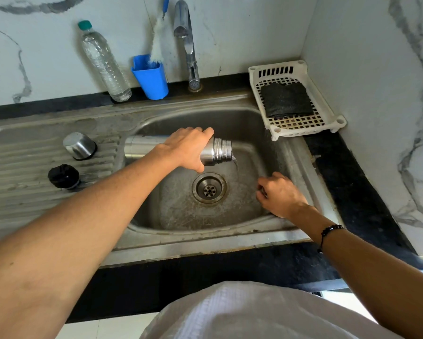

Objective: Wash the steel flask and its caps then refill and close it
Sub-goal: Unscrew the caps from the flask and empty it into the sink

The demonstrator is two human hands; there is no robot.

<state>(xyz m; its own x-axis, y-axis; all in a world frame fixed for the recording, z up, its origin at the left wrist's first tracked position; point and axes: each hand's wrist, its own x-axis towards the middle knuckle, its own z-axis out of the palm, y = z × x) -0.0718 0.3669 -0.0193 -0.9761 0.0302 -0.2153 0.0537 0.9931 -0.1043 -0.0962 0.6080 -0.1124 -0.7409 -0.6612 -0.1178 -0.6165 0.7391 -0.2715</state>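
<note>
My left hand [189, 148] grips the steel flask [142, 148] near its neck. It holds the flask sideways over the sink basin [181, 216], mouth to the right, and a thin stream of water runs from the mouth. My right hand [280, 194] hovers low at the basin's right side, fingers loosely curled and holding nothing. The steel cap [79, 146] and the black inner cap [63, 176] stand on the ribbed drainboard to the left.
The tap [186, 33] rises behind the sink. To its left are a clear plastic water bottle [103, 62] and a blue cup [151, 78] holding a bottle brush. A white rack [327, 111] with a dark scrub pad [285, 100] sits at the back right corner.
</note>
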